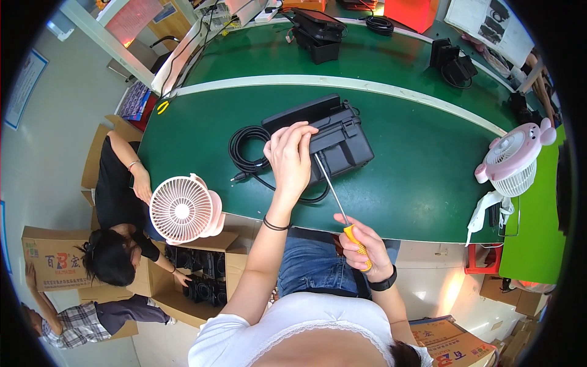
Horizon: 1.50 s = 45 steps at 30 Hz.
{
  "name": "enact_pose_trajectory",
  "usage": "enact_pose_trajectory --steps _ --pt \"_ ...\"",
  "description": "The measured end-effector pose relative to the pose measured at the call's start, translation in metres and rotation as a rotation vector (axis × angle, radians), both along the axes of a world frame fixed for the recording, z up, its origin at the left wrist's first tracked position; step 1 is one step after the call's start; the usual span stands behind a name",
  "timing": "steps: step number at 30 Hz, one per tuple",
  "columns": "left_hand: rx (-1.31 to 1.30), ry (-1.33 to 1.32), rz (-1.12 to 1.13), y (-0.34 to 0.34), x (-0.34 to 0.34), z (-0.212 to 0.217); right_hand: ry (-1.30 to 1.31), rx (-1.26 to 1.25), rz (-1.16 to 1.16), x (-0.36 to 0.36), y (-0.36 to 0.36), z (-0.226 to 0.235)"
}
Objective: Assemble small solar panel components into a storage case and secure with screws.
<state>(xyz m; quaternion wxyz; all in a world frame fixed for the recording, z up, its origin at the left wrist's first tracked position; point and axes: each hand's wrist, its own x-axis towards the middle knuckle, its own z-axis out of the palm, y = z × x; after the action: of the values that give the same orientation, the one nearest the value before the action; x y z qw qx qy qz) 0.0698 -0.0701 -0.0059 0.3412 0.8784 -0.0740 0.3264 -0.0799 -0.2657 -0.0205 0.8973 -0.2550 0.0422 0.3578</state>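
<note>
A black plastic device (348,144) with a hinged panel and latches lies tilted on the green table. My left hand (290,156) rests on its near left side, fingers bent over the top edge; whether they grip it is partly hidden. My right hand (365,248) is closed round the yellow handle of a screwdriver (333,191). The screwdriver's long shaft slants up to the left, and its tip meets the device's near side, just right of my left hand. A coiled black cable (246,150) lies against the device's left side, one loop running under my left wrist.
A pink fan (182,211) stands at the table's left edge, another pink fan (512,153) at the right. Yellow-handled pliers (162,107) lie far left. A co-worker (116,202) bends over an open carton (183,298). More black devices (317,38) sit beyond the white rail (342,83).
</note>
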Motion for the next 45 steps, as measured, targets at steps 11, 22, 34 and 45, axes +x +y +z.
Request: enact_pose_trajectory --steps 11,22,34,45 --pt "-0.258 -0.122 -0.053 0.027 -0.029 -0.02 -0.664 -0.766 -0.211 0.0 -0.054 0.034" --pt "0.04 -0.377 -0.07 0.03 -0.083 -0.034 -0.688 -0.734 -0.839 0.097 -0.007 0.019" --pt "0.331 -0.245 -0.021 -0.003 -0.131 -0.035 -0.608 -0.657 -0.951 0.089 -0.026 -0.009" --pt "0.413 -0.191 -0.024 0.02 -0.076 -0.042 -0.419 -0.593 -1.038 0.112 -0.009 -0.005"
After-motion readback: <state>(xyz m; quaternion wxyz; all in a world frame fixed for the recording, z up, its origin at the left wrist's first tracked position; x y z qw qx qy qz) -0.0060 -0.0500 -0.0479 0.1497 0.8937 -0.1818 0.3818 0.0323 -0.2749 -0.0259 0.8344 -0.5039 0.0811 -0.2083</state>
